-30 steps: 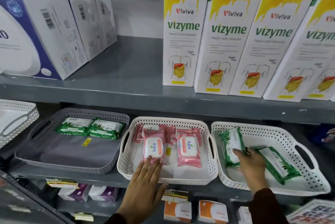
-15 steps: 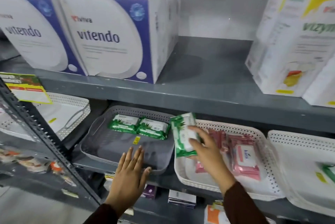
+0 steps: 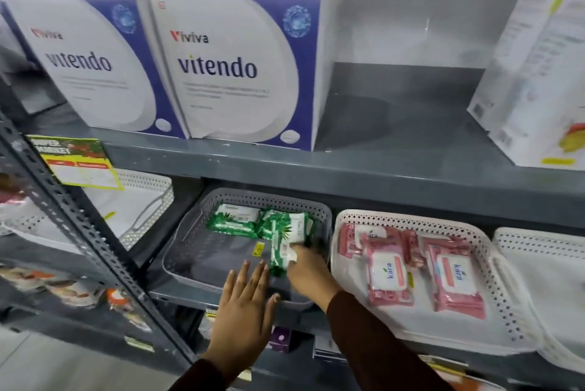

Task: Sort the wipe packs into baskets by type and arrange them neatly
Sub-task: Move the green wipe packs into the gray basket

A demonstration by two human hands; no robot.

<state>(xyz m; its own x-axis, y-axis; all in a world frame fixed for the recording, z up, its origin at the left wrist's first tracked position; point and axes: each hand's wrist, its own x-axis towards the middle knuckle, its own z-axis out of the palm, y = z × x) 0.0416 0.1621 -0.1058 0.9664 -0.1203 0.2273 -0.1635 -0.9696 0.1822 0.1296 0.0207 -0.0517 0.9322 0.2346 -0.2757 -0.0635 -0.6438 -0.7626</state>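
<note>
At the far left a white basket [image 3: 148,200] sits behind a yellow tag [image 3: 76,162]. Next, the grey basket [image 3: 190,251] holds two green packs [image 3: 232,218] along its back wall. The left hand [image 3: 245,305] lies flat and open on the grey basket's front rim, fingers spread, holding nothing. Just right of it the right hand [image 3: 305,270] is closed on the lower end of a third green pack [image 3: 285,240], which stands on end inside the grey basket and overlaps the right-hand one of the two.

The pack looks light and soft, a slick film pouch that would buckle if pinched at one corner; taking it across the middle, thumb on one face, should keep it flat while it is laid down.

Further right, pink packs [image 3: 387,276] fill the next white basket [image 3: 493,267].

Half a second ago the green pack was above the gap between grey and pink baskets; now it is inside the grey one.
</note>
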